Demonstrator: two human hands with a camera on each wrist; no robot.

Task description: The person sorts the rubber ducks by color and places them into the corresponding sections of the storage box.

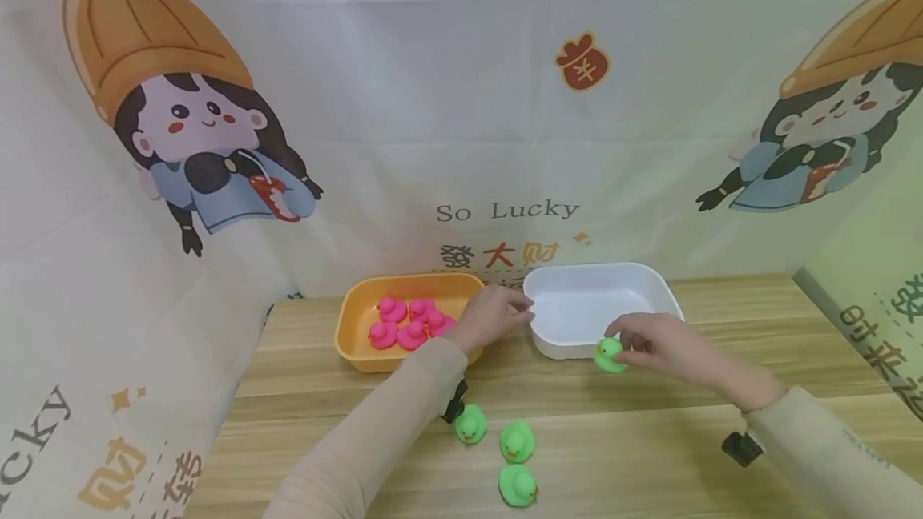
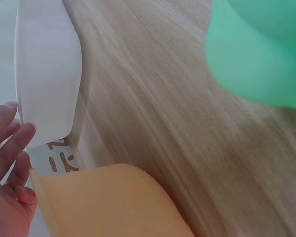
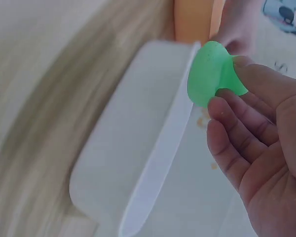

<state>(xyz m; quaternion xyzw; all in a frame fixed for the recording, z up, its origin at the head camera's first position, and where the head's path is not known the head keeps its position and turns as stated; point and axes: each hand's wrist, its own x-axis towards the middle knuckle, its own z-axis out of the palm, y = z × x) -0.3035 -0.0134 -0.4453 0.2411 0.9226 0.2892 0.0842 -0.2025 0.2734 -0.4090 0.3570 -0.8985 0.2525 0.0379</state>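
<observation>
Pinched between thumb and fingers of a person's right hand (image 1: 659, 345), a green duck (image 1: 608, 352) hangs at the five o'clock edge of a white tub (image 1: 562, 348) in the head view; whether duck and tub touch cannot be told. The left hand (image 1: 490, 315), fingers loosely bent, reaches to the white tub's nine o'clock, passing over the right end of an orange tub (image 1: 353, 349) that holds pink ducks (image 1: 412, 335). Three loose ducks (image 1: 515, 444) stand on the table (image 1: 649, 455) toward the white tub's seven o'clock.

From the left wrist, that hand appears at eight o'clock, its fingertips at the white tub's rim, with the orange tub near six and green plastic (image 2: 266, 59) looming, cropped, at two.

From the right wrist, the pinched duck shows at two o'clock, overlapping the white tub's rim, with the orange tub at one.
</observation>
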